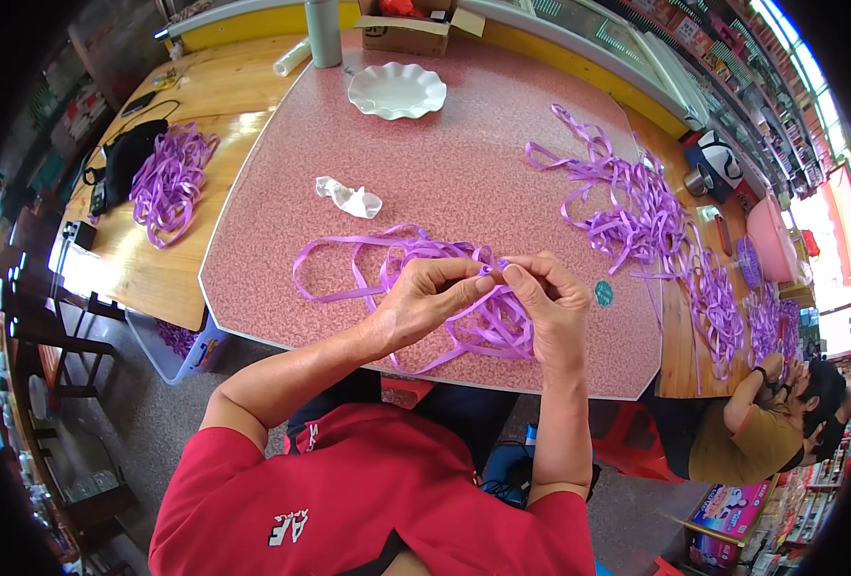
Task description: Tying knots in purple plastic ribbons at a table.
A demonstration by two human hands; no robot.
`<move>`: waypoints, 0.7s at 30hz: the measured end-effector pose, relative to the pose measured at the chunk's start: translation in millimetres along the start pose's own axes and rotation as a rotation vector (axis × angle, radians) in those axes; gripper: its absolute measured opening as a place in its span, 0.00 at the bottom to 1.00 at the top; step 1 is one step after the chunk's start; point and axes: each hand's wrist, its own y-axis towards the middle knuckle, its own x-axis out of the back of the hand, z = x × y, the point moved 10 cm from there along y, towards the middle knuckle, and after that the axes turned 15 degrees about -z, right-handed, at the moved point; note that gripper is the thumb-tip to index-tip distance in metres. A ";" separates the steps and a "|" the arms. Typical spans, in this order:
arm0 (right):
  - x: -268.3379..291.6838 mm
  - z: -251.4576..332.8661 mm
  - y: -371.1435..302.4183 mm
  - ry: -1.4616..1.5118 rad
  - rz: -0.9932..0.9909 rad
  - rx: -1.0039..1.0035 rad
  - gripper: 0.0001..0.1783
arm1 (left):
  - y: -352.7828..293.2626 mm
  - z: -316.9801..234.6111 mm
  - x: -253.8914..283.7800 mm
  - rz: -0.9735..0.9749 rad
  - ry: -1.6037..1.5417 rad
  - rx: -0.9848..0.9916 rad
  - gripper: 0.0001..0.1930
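Both my hands meet above the near middle of the pink speckled table (pixel 281 173). Between thumb and fingertips, my left hand (pixel 423 296) pinches a small dark-purple bit at the end of a purple ribbon (pixel 334 296). My right hand (pixel 555 302) pinches another purple end close beside it, the fingertips nearly touching. Whether the two ends are joined cannot be made out. Loops of the same shiny ribbon lie tangled on the table under and around my hands, partly hidden by them.
A crumpled white tissue (pixel 350 199) and a white scalloped plate (pixel 397 91) lie farther back. More purple ribbons (pixel 627 206) are heaped at right, others (pixel 171 178) on the left wooden table. A cardboard box (pixel 406 36) stands behind. Another person (pixel 761 432) sits at right.
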 end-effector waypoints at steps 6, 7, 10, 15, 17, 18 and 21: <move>-15.4 47.1 -12.1 -0.172 -0.028 0.470 0.06 | -0.8 4.4 -8.9 0.097 0.095 0.006 0.15; -15.1 46.9 -12.4 -0.172 -0.029 0.469 0.06 | -1.4 5.8 -11.0 0.135 0.185 -0.003 0.15; -15.8 47.8 -14.2 -0.205 -0.033 0.496 0.07 | -0.2 -1.8 -11.8 0.092 0.203 -0.096 0.14; -9.9 54.4 -22.4 -0.214 -0.156 0.576 0.06 | -3.4 -8.6 -14.7 0.045 0.107 -0.190 0.12; -5.3 51.5 -22.2 -0.187 -0.186 0.539 0.06 | -5.5 -13.7 -13.9 0.019 0.070 -0.205 0.12; -1.6 47.9 -21.0 -0.158 -0.215 0.500 0.06 | -6.1 -14.7 -10.7 -0.011 0.051 -0.150 0.12; -0.9 43.5 -21.3 -0.115 -0.204 0.481 0.05 | -5.2 -9.6 -3.9 -0.064 0.015 -0.090 0.12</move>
